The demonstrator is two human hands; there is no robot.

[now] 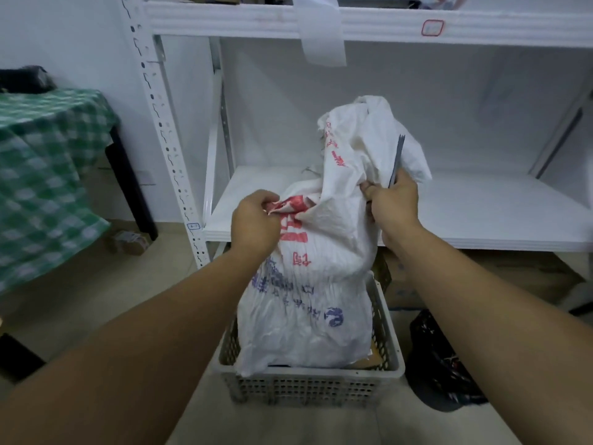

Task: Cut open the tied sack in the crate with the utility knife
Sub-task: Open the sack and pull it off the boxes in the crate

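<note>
Pinched in your left hand is a fold of the sack, right at its red printing, fingers closed tight on the cloth. Your right hand is closed too, gripping both the utility knife and a bunch of the sack's loose upper cloth; the thin grey blade sticks up out of your fist and lies against the white fabric. The knife's handle is hidden inside your hand.

The sack stands upright in the crate, a grey perforated plastic one, and fills most of it, its gathered top rising well above the crate's rim. Blue printing shows on the lower half of the sack, red on the upper half.

Behind the crate runs a white shelf, and the sack's top leans over its edge. Right of the crate, on the floor, lies a dark bag. Well to the crate's left is a green checked cloth draped over a table.
</note>
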